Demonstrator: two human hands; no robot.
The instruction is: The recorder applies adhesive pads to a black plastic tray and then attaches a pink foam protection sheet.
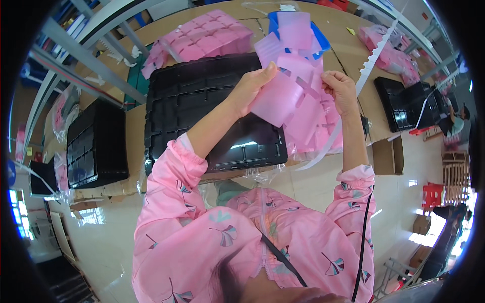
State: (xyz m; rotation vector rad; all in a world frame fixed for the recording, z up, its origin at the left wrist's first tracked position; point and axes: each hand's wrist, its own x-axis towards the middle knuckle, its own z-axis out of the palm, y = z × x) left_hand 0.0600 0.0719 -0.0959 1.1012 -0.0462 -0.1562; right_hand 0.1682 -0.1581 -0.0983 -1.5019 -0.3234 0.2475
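My left hand (255,88) is closed on a translucent pink plastic sheet (275,101), its thumb on top near the upper left edge. The sheet has slots cut in it and is held tilted over a black moulded plastic tray (202,96). At its right edge my right hand (339,91) pinches, fingers curled in. More pink pieces (326,132) lie below and behind the sheet, partly hidden by it. Behind it is a blue bin (318,38) with loose pink sheets (294,30) in and over it. A white strip with a notched edge (373,58) passes behind my right wrist.
Pink partitioned sheets (209,33) are piled beyond the tray. Black trays are stacked at the left (98,144) and right (404,103) on the cardboard-covered table (348,45). Grey metal frame bars (91,55) stand at the left. Another person (456,121) is at the far right.
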